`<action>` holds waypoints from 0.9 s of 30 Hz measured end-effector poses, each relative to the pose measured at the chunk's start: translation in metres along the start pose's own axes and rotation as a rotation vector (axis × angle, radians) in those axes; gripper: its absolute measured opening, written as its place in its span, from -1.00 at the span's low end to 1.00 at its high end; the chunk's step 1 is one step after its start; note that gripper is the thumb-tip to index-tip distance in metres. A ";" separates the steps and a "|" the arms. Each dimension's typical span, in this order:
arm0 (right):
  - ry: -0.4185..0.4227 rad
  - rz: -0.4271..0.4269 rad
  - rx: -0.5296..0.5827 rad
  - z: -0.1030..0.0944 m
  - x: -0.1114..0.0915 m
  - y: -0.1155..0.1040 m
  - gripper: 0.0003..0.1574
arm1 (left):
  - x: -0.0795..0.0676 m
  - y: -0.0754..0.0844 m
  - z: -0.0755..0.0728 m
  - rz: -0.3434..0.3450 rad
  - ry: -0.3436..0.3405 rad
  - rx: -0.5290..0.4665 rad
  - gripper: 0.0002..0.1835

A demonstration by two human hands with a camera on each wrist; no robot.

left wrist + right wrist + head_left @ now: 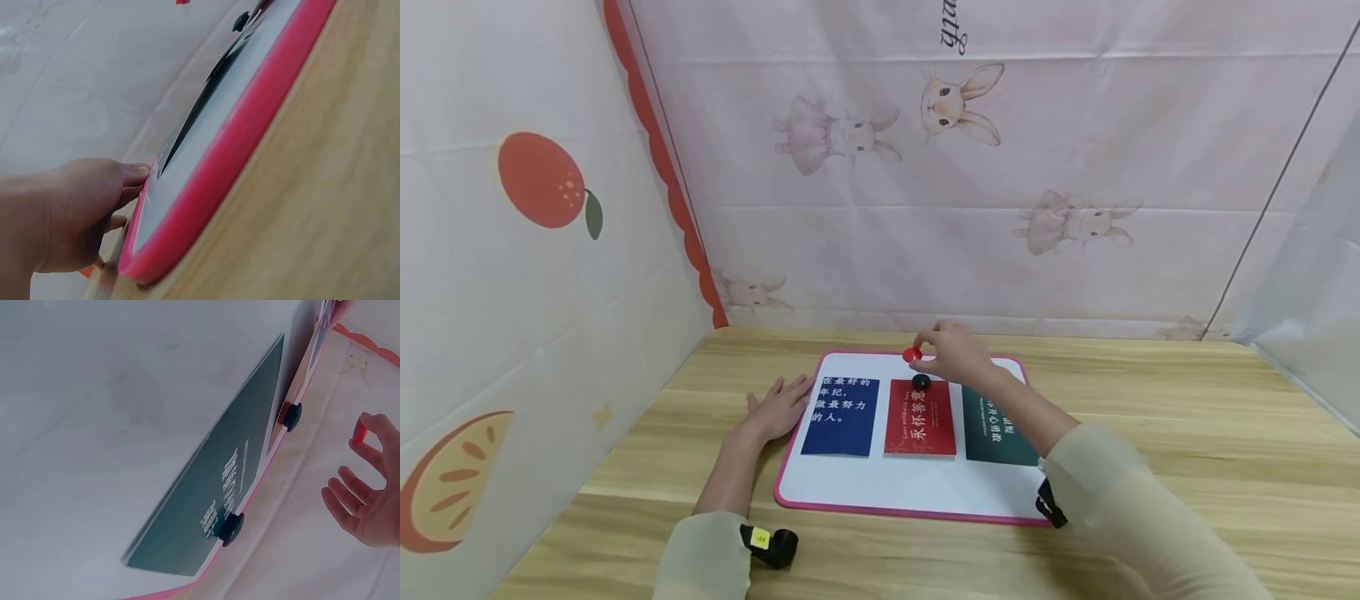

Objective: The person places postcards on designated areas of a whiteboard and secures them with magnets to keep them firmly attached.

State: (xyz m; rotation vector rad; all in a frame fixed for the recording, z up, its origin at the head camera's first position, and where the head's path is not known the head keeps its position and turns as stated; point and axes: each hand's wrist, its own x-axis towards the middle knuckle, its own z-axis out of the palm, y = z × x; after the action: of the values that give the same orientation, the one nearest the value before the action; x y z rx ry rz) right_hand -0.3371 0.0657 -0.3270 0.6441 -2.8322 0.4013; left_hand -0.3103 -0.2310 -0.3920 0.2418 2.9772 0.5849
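Observation:
My right hand (pixel 953 354) pinches a round red magnet (pixel 912 354) between thumb and forefinger, above the far edge of a pink-rimmed whiteboard (pixel 917 489). In the right wrist view, the other fingers of that hand are spread below the red magnet (pixel 359 432). Three cards lie in a row on the board: blue (pixel 840 429), red (pixel 919 437) and green (pixel 996 433). A black magnet (pixel 921 382) sits at the red card's top, and another black magnet (pixel 231 529) on the green card. My left hand (pixel 778 410) rests at the board's left edge, fingers extended, thumb touching the rim.
The board lies on a wooden table (pixel 1157 433). A cloth backdrop with rabbit prints (pixel 1075 150) rises behind it, and a fruit-printed cloth (pixel 572 333) stands on the left. Black wrist straps with cameras (pixel 771 546) show at both sleeves.

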 end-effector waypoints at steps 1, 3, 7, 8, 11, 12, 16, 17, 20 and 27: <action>-0.004 0.001 0.000 0.000 0.001 -0.002 -0.51 | 0.000 0.000 0.000 0.000 -0.001 -0.001 -0.48; -0.009 0.006 0.000 0.000 0.001 -0.006 -0.50 | 0.000 0.000 0.000 -0.003 -0.003 -0.003 -0.48; -0.017 0.001 0.004 0.001 0.003 -0.012 -0.48 | 0.001 0.000 0.001 -0.017 -0.006 -0.003 -0.48; -0.015 -0.002 -0.002 0.002 0.003 -0.013 -0.49 | 0.002 0.000 0.001 -0.019 -0.006 -0.003 -0.48; -0.013 -0.012 -0.013 0.004 0.005 -0.016 -0.49 | 0.003 0.000 0.001 -0.023 -0.002 -0.005 -0.48; -0.014 -0.014 -0.016 0.005 0.005 -0.017 -0.49 | 0.003 0.000 0.001 -0.022 -0.001 -0.007 -0.48; -0.027 -0.013 -0.007 0.007 0.007 -0.020 -0.51 | 0.003 0.001 0.001 -0.024 -0.002 -0.015 -0.48; -0.031 -0.012 -0.001 0.008 0.007 -0.021 -0.52 | 0.003 0.001 0.001 -0.024 -0.003 -0.015 -0.48; -0.040 -0.012 0.010 0.009 0.009 -0.024 -0.54 | 0.002 0.002 0.001 -0.025 -0.006 -0.016 -0.48; -0.045 -0.016 0.012 0.011 0.011 -0.030 -0.52 | 0.001 0.002 0.001 -0.025 -0.002 -0.006 -0.48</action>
State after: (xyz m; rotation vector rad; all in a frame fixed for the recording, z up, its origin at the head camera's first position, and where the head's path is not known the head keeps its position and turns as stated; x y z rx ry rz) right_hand -0.3350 0.0323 -0.3278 0.6861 -2.8676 0.4058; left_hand -0.3105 -0.2293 -0.3921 0.2041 2.9712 0.5897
